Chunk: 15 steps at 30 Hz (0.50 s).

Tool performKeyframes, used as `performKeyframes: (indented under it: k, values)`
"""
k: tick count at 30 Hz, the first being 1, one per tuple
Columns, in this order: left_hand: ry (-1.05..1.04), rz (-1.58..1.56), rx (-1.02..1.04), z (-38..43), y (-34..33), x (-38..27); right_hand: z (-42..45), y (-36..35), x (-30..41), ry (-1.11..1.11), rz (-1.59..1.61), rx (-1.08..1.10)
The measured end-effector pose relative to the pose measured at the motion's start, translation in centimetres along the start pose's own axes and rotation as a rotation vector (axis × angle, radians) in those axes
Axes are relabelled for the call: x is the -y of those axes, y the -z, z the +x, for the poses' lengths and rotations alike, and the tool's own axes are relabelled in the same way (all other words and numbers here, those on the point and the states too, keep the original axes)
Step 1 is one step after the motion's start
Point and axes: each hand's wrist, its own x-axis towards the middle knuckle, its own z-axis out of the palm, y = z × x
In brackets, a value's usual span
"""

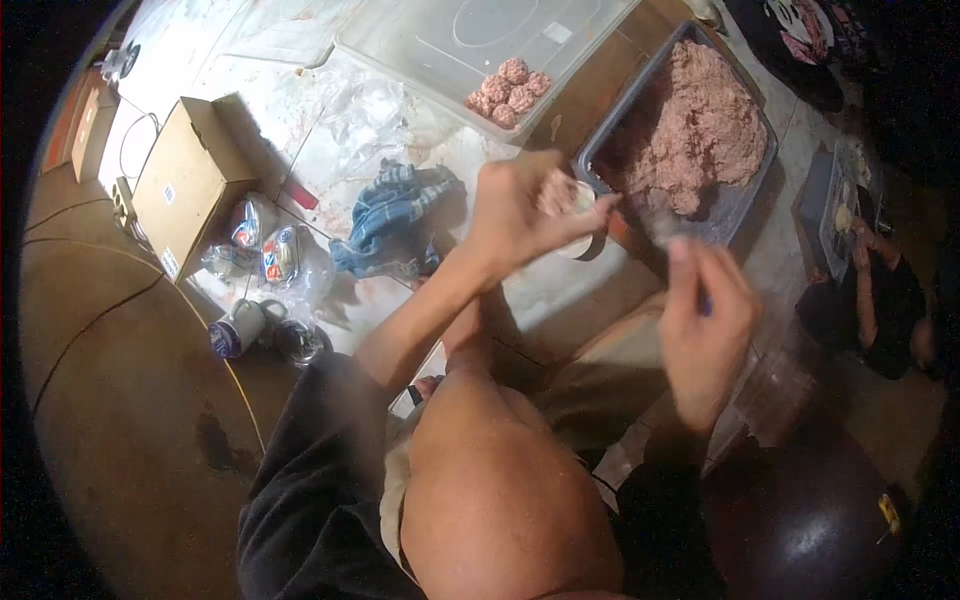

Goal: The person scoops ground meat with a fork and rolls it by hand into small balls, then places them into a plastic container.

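Observation:
My left hand (525, 206) is curled around a lump of pink ground meat (555, 196), with a pale round thing beside it, partly covered by the fingers. Lower right, my right hand (709, 322) is raised with bent fingers; the thumb and forefinger pinch a small blurred thing that I cannot make out. Beyond it, a large mound of pink ground meat (709, 124) fills much of a grey plastic tub (754, 214). Several meatballs (512, 91) lie together in the near corner of a translucent plastic container (442, 94).
Left of my hands lie a blue checked cloth (397, 214), plastic packets (281, 253), a cardboard box (187, 176) and a mug (238, 326). A cable (214, 341) crosses the floor. At the far right, another person's hands (866, 244) are at a second tub (816, 199).

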Motion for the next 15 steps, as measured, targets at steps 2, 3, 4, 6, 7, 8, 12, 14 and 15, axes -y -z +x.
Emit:
performKeyframes:
  k: [2, 3, 4, 6, 7, 8, 12, 14, 15]
  values:
    - [0.258, -0.316, 0.086, 1.5, -0.5, -0.8, 1.8, 0.1, -4.1, 0.014, -0.050, -0.113]
    - [0.257, -0.310, 0.084, 1.1, -0.8, -0.3, 2.9, -1.1, -6.1, -0.022, -0.043, -0.128]
    - [0.112, -0.374, 0.054, 0.4, -1.7, 0.9, 4.2, -2.5, -8.0, -0.158, 0.044, -0.006]
    - [0.065, -0.557, 0.062, -0.9, -2.8, 0.3, 5.1, -5.1, -13.0, -0.217, -0.062, 0.161]
    - [0.065, -0.554, 0.061, -0.7, -2.2, -0.2, 4.7, -6.5, -15.3, -0.127, -0.234, 0.208]
    - [0.098, -0.551, 0.027, -0.5, -1.4, -0.7, 4.2, -6.6, -16.7, -0.126, -0.237, 0.208]
    - [0.085, -0.544, 0.051, -0.4, -1.1, 0.7, 3.1, -3.4, -17.6, -0.144, -0.370, 0.204]
    - [0.262, -0.508, 0.241, -0.7, 0.1, 0.8, 3.6, 0.2, -10.2, -0.237, -0.283, 0.188]
    - [0.254, -0.502, 0.237, -0.6, 0.1, 0.6, 3.4, 1.4, -6.5, -0.257, -0.220, 0.162]
